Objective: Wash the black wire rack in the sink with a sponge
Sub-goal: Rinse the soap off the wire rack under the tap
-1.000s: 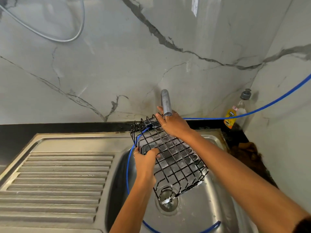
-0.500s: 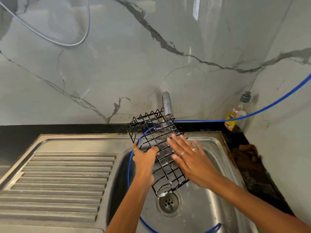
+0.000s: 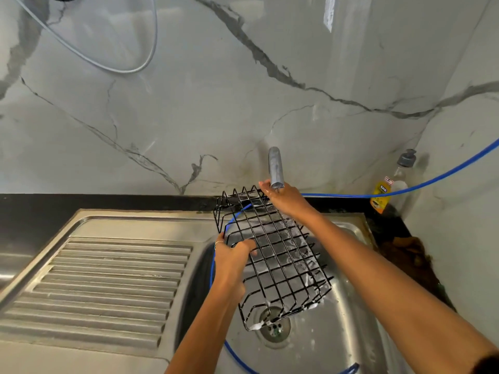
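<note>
Left hand (image 3: 233, 259) grips the black wire rack (image 3: 272, 256) by its left edge, tilted over the sink (image 3: 337, 333) basin, suds on lower wires. Right hand (image 3: 285, 199), fingers loosely extended, at faucet spout (image 3: 276, 167).

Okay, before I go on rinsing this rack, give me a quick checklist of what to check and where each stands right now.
1. Left hand grips the black wire rack by its side: ok.
2. Rack held tilted over the sink basin: ok.
3. Right hand at the tap spout: ok.
4. Water running: cannot tell.
5. Suds off the rack: not ok, foam clings to its lower corners.
6. Drain unblocked: ok.
</note>
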`<state>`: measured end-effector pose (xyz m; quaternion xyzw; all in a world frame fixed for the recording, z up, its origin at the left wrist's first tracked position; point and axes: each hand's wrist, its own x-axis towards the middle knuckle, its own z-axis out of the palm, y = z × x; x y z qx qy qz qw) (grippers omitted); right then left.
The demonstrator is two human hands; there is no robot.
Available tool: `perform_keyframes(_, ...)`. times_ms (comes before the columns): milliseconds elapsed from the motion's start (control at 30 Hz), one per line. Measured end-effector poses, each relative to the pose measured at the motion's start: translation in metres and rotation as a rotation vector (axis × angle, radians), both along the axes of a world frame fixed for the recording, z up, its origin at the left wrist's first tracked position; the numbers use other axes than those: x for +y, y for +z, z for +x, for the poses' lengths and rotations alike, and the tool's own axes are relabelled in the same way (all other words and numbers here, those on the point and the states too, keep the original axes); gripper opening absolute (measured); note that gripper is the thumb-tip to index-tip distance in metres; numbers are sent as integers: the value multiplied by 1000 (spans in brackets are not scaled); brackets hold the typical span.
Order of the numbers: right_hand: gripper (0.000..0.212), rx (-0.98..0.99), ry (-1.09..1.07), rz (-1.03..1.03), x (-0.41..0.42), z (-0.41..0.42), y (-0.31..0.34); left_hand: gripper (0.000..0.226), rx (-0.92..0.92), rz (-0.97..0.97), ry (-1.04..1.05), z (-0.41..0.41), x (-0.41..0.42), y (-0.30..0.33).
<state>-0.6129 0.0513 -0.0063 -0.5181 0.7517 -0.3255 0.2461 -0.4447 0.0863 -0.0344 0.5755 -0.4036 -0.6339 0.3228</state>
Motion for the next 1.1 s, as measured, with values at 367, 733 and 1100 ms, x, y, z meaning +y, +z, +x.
perform_keyframes(367, 54, 151, 31, -128, 82, 33, -44, 89, 8, -78, 178, 4, 7, 9)
perform_keyframes(733, 73, -531, -153, 53, 126, 23, -28, 80, -16, -47, -69, 2, -2, 24)
perform_keyframes(1100, 69, -789, -303, 16, 112, 15, -19, 46, -71, 18, -359, -1, -42, 23)
